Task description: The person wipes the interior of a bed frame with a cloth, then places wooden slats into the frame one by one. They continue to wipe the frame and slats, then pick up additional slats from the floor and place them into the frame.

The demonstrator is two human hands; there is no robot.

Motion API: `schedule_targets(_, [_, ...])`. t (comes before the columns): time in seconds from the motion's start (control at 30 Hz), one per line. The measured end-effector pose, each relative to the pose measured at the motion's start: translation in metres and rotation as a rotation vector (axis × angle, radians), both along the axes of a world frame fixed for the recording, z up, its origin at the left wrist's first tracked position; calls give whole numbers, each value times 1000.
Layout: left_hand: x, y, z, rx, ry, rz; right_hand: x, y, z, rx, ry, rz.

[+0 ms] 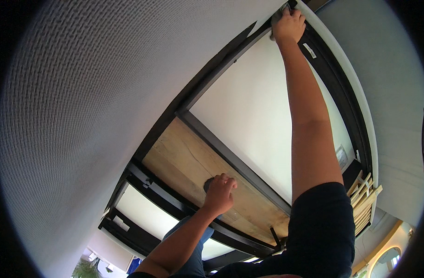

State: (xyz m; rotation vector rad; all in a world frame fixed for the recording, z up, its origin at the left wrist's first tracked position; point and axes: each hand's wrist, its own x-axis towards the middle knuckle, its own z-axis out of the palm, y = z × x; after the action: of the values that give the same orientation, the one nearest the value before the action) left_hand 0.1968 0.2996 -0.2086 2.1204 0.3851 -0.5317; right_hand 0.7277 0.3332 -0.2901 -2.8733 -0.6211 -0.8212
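Note:
My right arm reaches far up to the top of a dark bed frame (207, 88). There my right hand (289, 27) is closed on a grey cloth (276, 21), pressed against the frame's far corner. Lower down, my left hand (220, 194) hovers over or near the wooden floor (189, 150) with its fingers curled. A small dark thing (208, 185) shows beside the left hand's knuckles; whether it is in the hand or behind it is unclear. A grey metal crossbar (235, 160) runs between the two hands.
A large grey woven upholstered panel (82, 92) fills the left. On the right, a bundle of wooden slats (365, 197) leans by the frame's curved side rail (351, 92). White panels (249, 102) lie inside the frame. A round mirror (387, 262) and a plant (87, 268) appear below.

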Motion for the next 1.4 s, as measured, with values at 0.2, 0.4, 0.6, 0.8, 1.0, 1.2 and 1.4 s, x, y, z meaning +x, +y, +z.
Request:
schedule_targets(0.2, [-4,-1,-2,8,19,-6,0,9,23,-268,126,-37])
schedule_targets(0.4, [-3,5,-1,20,40,57,-10,4,50,-302,452,-121])
schedule_targets(0.6, [-6,4,4,19,40,10,3,23,43,-188,452,-78])
schedule_targets(0.8, [-6,1,3,30,35,26,0,-20,45,-300,429,-141])
schedule_targets(1.0, [-7,-2,1,44,17,65,-44,-70,59,-18,387,-12])
schedule_targets(1.2, [-10,-6,2,64,21,49,-27,-74,61,359,221,-58])
schedule_targets(1.4, [-2,-4,5,53,12,53,-65,-21,51,334,181,389])
